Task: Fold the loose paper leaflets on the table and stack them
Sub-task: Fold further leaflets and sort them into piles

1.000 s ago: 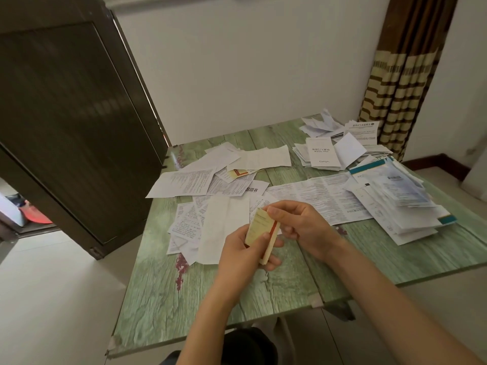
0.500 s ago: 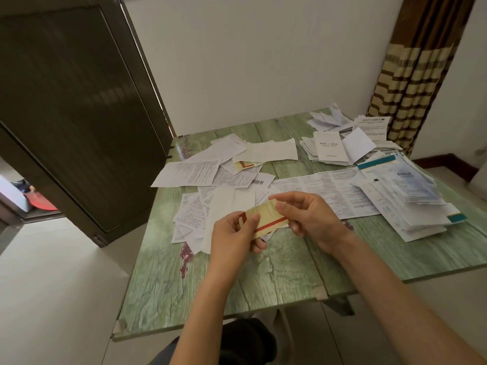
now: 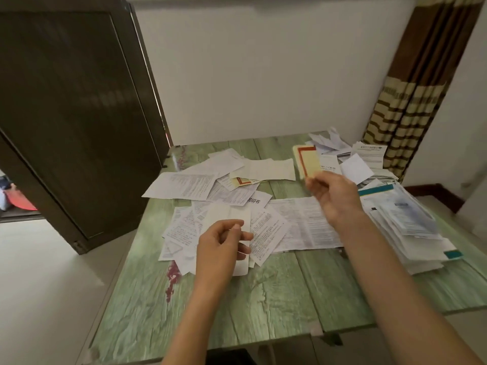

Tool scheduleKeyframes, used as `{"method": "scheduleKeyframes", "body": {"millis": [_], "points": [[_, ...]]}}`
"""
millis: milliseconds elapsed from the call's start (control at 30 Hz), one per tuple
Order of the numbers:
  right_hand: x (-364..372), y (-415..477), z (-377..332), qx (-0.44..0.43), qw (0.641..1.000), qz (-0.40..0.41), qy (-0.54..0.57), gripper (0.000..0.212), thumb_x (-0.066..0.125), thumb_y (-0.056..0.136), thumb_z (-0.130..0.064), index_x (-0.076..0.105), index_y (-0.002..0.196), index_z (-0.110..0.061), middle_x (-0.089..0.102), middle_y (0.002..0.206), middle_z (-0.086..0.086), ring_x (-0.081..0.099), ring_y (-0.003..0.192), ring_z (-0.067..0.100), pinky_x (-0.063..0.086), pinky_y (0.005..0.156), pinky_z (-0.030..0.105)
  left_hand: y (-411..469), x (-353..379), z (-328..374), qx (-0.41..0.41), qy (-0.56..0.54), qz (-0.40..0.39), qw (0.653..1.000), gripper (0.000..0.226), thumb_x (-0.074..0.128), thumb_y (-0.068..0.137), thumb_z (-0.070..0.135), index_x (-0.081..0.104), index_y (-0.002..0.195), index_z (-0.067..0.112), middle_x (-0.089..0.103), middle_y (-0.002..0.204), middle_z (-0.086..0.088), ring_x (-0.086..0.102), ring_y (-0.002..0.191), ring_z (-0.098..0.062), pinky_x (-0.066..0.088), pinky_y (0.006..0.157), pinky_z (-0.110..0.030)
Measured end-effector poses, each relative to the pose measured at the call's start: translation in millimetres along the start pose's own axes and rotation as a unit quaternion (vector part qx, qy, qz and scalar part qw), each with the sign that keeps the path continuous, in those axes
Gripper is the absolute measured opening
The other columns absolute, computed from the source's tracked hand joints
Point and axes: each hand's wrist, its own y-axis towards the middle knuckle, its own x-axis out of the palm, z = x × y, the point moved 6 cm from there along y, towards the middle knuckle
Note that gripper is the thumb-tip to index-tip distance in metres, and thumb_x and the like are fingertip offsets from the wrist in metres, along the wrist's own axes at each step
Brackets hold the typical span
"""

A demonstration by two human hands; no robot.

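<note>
My right hand (image 3: 334, 196) has carried the folded yellow leaflet (image 3: 309, 162) away from my left hand (image 3: 221, 243), out over the far stack (image 3: 353, 168), pinching its near edge. The left hand hangs loosely curled, empty, above loose papers (image 3: 184, 184) on the bench (image 3: 263, 299).

We list: surface (image 3: 263, 299), green wood-grain, faintly glossy; leaflets (image 3: 184, 185), thin matt printed paper; folded leaflet (image 3: 308, 162), cream matt paper; curtain (image 3: 403, 106), striped cloth.
</note>
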Motion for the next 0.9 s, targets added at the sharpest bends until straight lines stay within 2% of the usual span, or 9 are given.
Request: {"method": "scheduleKeyframes", "body": {"millis": [100,233,333,434,500,567,634,800,900], "points": [[-10.0,29.4,-2.3,-0.028,0.995,0.093,-0.014,0.013,0.051,0.088,0.011,0.051,0.096,0.001,0.06,0.077,0.014,0.061,0.042,0.013,0.055,0.05,0.02,3.2,2.1,-0.7,0.007,0.011,-0.005,1.0,0.017,0.049,0.095,0.005,0.064,0.093,0.013,0.071,0.07,0.0,0.06,0.055,-0.01,0.049,0.053,-0.019],[-27.3,43.9,3.5,-0.108,0.961,0.185,-0.177,0.014,0.05,0.09,0.006,0.048,0.091,-0.008,0.062,0.084,0.013,0.062,0.053,0.016,0.053,0.049,0.019,6.1,0.1,2.6,0.03,0.014,0.011,0.999,0.018,0.05,0.093,0.002,0.065,0.092,0.012,0.071,0.071,0.001,0.061,0.055,-0.009,0.049,0.053,-0.017],[-30.6,50.6,5.3,-0.152,0.934,0.203,-0.254,0.022,0.053,0.091,0.001,0.045,0.079,-0.015,0.063,0.084,0.015,0.061,0.051,0.018,0.051,0.045,0.021,12.1,-1.2,4.7,0.055,0.042,0.023,0.997,0.02,0.05,0.093,0.002,0.065,0.091,0.015,0.07,0.072,0.002,0.062,0.057,-0.009,0.05,0.056,-0.017],[-33.5,55.5,4.4,-0.174,0.909,0.227,-0.304,0.022,0.06,0.091,-0.01,0.046,0.076,-0.019,0.065,0.091,0.013,0.067,0.068,0.028,0.058,0.064,0.039,14.9,-3.3,6.3,0.079,0.096,0.035,0.992,0.024,0.05,0.093,0.003,0.065,0.088,0.021,0.069,0.075,0.004,0.063,0.06,-0.006,0.05,0.063,-0.023],[-34.9,55.8,3.0,-0.173,0.898,0.237,-0.327,0.012,0.062,0.091,-0.019,0.053,0.086,-0.013,0.063,0.099,0.01,0.065,0.088,0.031,0.054,0.077,0.038,16.4,-3.7,7.8,0.098,0.139,0.046,0.984,0.028,0.051,0.093,0.003,0.064,0.085,0.026,0.068,0.082,0.009,0.063,0.069,-0.006,0.051,0.068,-0.025],[-36.9,55.9,3.9,-0.157,0.889,0.243,-0.354,0.023,0.06,0.092,-0.024,0.055,0.105,-0.005,0.06,0.109,0.012,0.058,0.102,0.029,0.044,0.076,0.029,18.0,-5.5,8.3,0.115,0.171,0.059,0.977,0.029,0.052,0.092,0.004,0.062,0.085,0.03,0.065,0.09,0.013,0.061,0.081,-0.004,0.047,0.073,-0.018],[-37.7,52.6,2.2,-0.154,0.88,0.247,-0.376,0.029,0.059,0.093,-0.025,0.053,0.112,-0.003,0.058,0.118,0.013,0.054,0.109,0.03,0.039,0.077,0.031,18.5,-6.1,8.8,0.121,0.193,0.067,0.971,0.025,0.053,0.092,0.005,0.062,0.089,0.029,0.062,0.095,0.015,0.057,0.087,0.005,0.042,0.072,-0.007],[-33.7,46.5,0.5,-0.176,0.859,0.249,-0.412,0.025,0.059,0.092,-0.021,0.052,0.111,-0.006,0.059,0.12,0.015,0.056,0.109,0.031,0.039,0.074,0.031,18.4,-6.0,3.5,0.11,0.241,0.062,0.962,0.021,0.051,0.093,0.008,0.059,0.099,0.027,0.055,0.103,0.013,0.052,0.097,-0.006,0.036,0.077,-0.013],[-26.3,43.8,0.1,-0.195,0.857,0.216,-0.426,0.015,0.057,0.091,-0.009,0.055,0.106,-0.006,0.059,0.115,0.015,0.057,0.095,0.025,0.039,0.072,0.026,17.6,-5.5,0.8,0.113,0.27,0.054,0.955,0.021,0.052,0.093,0.007,0.06,0.102,0.024,0.05,0.097,0.022,0.049,0.099,-0.006,0.035,0.075,-0.01]]}}
